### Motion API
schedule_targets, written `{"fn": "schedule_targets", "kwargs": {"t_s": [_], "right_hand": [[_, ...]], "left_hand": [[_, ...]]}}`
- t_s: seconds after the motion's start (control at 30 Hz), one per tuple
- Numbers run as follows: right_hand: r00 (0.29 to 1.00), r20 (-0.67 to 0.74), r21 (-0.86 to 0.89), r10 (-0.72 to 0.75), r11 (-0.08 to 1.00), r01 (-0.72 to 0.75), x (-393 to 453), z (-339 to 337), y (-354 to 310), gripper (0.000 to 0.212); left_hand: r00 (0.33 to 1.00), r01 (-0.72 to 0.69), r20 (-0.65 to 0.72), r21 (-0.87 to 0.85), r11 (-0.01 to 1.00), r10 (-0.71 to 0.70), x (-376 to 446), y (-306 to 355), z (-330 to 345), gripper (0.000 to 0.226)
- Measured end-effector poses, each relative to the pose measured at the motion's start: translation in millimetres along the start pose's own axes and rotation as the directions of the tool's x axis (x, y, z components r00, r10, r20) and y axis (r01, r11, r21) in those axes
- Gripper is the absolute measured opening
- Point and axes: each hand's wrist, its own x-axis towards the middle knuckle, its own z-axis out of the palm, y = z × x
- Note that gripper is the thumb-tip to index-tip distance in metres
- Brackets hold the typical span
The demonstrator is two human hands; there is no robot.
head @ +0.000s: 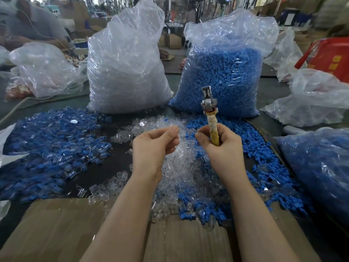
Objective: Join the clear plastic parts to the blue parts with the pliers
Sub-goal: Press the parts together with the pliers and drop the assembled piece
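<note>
My right hand (219, 142) grips the taped yellow handles of the pliers (209, 103), which point up and away with the metal jaws near the blue bag. My left hand (154, 144) hovers beside it with curled fingers; thumb and forefinger pinch together, seemingly on a small clear plastic part that is hard to make out. Under both hands lies a heap of loose clear plastic parts (177, 173). Loose blue parts (264, 167) spread to the right, and a pile of joined blue-and-clear pieces (51, 148) lies at the left.
A tall bag of clear parts (126, 69) and a bag of blue parts (224, 72) stand behind the heaps. Another blue-filled bag (319, 167) sits right. Cardboard (62, 229) covers the near edge. A person (32, 23) works at the far left.
</note>
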Motion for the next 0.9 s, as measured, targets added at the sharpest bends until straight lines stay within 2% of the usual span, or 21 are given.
{"fn": "schedule_targets", "kwargs": {"t_s": [0.17, 0.37, 0.63, 0.9], "right_hand": [[1.0, -0.007, 0.058, 0.002, 0.998, -0.001, -1, 5, -3, 0.016], [1.0, -0.014, 0.067, -0.02, 0.998, 0.021, -4, 6, -6, 0.012], [0.998, -0.031, 0.029, -0.06, 0.998, 0.061, -6, 9, -5, 0.012], [0.995, -0.066, -0.017, -0.076, 0.997, 0.075, -7, 12, -3, 0.01]], "left_hand": [[0.998, -0.04, -0.038, -0.017, 0.999, 0.039, -1, 0, 1, 0.007], [0.997, -0.056, 0.047, 0.031, 0.998, 0.054, -6, 1, 7, 0.014], [0.997, -0.029, 0.068, 0.002, 1.0, 0.029, -14, 1, 16, 0.009], [0.989, -0.145, 0.043, 0.073, 0.987, 0.142, -17, 2, 19, 0.005]]}}
